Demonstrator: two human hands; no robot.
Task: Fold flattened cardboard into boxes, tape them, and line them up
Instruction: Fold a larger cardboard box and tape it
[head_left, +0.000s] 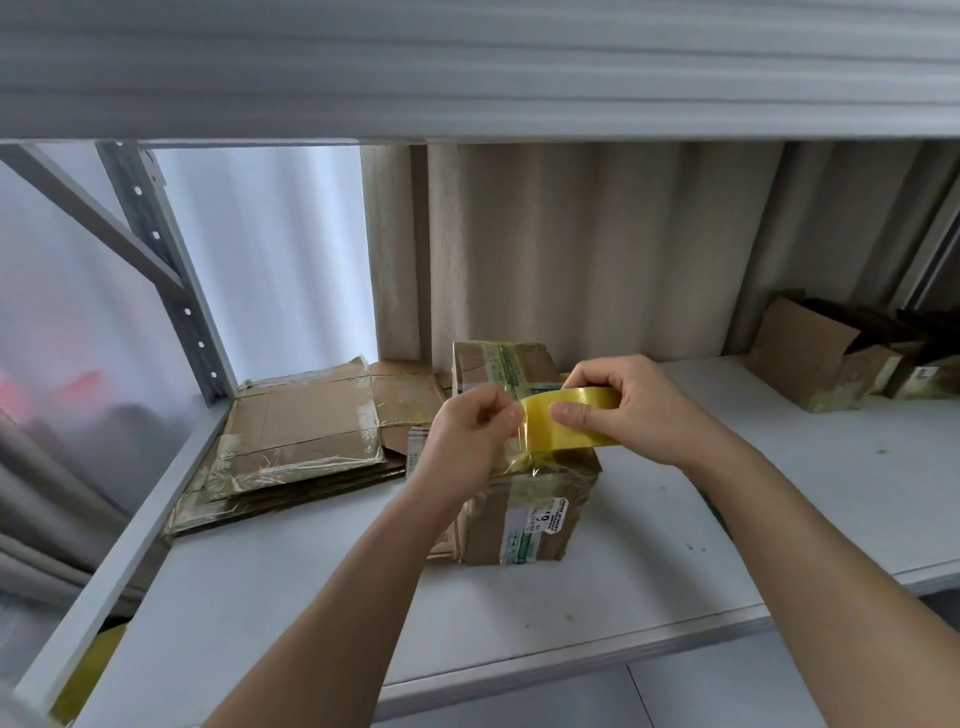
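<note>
A folded brown cardboard box (524, 514) with old tape and labels stands on the white shelf (649, 561) in the middle. Just above its top, my right hand (628, 405) grips a roll of yellowish clear tape (571, 415), thumb on its outer face. My left hand (470, 431) pinches the loose tape end (524, 441) pulled off the roll; the strip runs down to the box top. A second taped box (501, 366) stands right behind. A stack of flattened cardboard (296, 441) lies to the left.
Several more folded boxes (831, 353) sit at the back right of the shelf. A grey metal upright (171, 270) rises at the back left. An upper shelf (467, 67) hangs overhead. Beige curtain behind.
</note>
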